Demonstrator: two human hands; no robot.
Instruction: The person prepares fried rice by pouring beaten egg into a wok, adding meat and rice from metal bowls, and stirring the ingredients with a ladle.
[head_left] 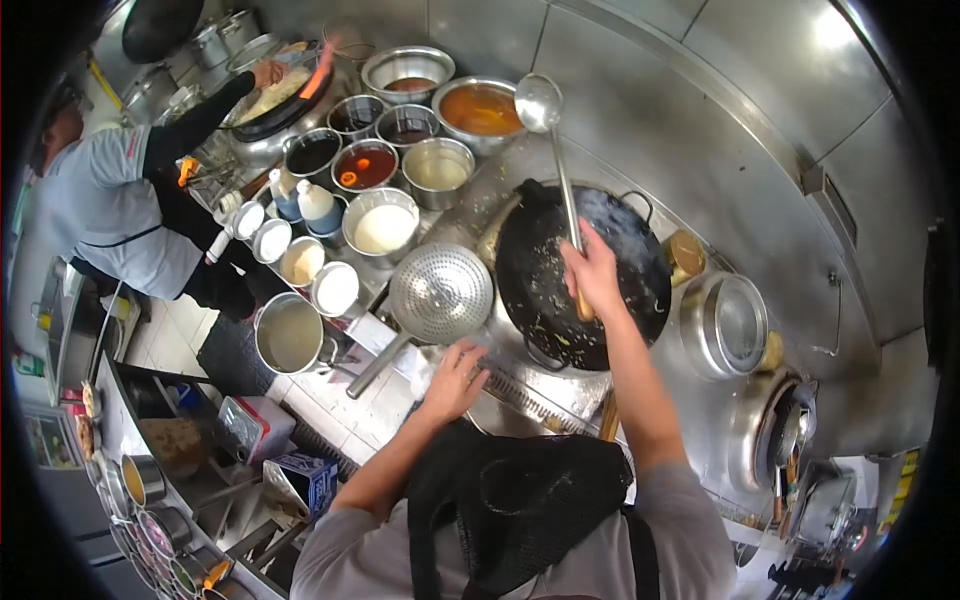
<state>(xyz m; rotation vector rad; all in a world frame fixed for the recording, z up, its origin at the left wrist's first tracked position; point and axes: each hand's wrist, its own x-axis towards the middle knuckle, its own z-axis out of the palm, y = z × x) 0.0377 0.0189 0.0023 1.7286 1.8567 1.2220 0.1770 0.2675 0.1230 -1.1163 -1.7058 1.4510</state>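
My right hand [594, 268] is wrapped round the handle of a long ladle [540, 104], its bowl raised toward the back wall near the orange-brown liquid. Beneath that hand sits a black wok [535, 300] with bits of food stuck to its inside and steam rising from it. My left hand [457, 382] rests at the front edge of the stove, fingers stretched out. A white cloth [424, 366] lies beside it; whether they touch, I cannot tell. Just beyond it, a round perforated strainer [440, 292] points its handle toward the front left.
Bowls of sauce, including an orange-brown one [478, 108] and a white one [384, 228], crowd the counter left of the wok. A pot of liquid [288, 334] stands nearer me. Lidded metalware [727, 322] sits at right. Another person [125, 195] works at a far-left wok.
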